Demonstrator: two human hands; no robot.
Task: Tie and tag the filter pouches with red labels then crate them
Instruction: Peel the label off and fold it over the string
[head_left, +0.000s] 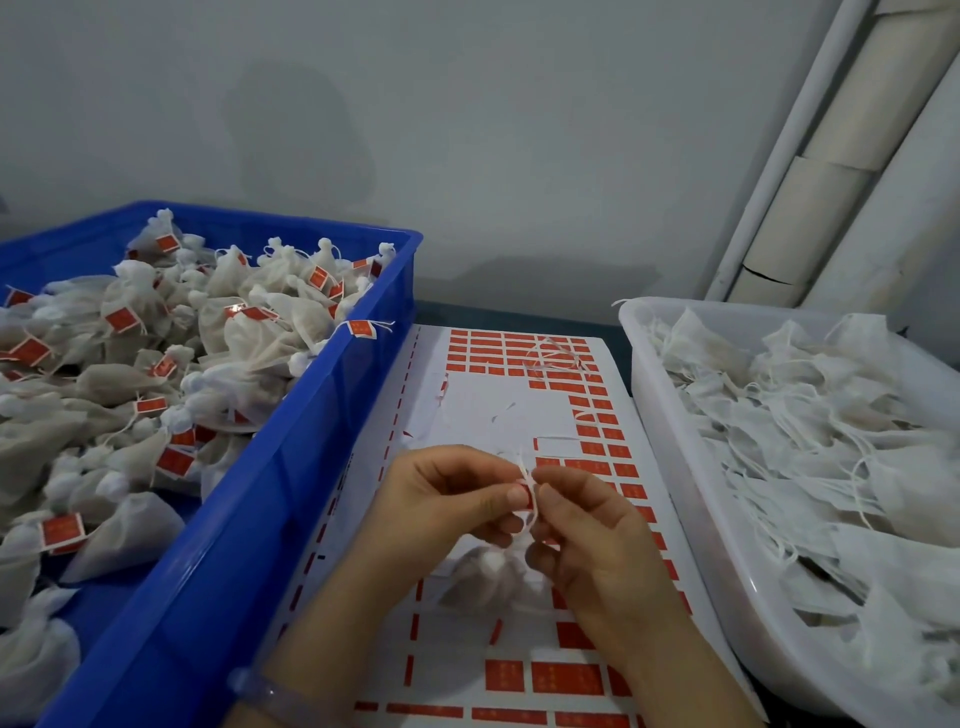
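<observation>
My left hand (447, 499) and my right hand (592, 535) meet above the label sheet (467, 415). Between their fingertips they pinch a small red label (530, 493) on the white string of a filter pouch (488, 577). The pouch hangs blurred below my fingers, just over the sheet. The sheet is white with rows of red labels left along its top, right side and bottom. To the left, a blue crate (291, 467) is heaped with tied, red-tagged pouches. A white tub (670, 415) on the right holds untagged pouches with loose strings.
A loose tangle of white string (553, 356) lies on the far part of the sheet. A grey wall stands behind the work surface, and white pipes (810, 156) run up the right corner. A pale bracelet (270, 693) is on my left wrist.
</observation>
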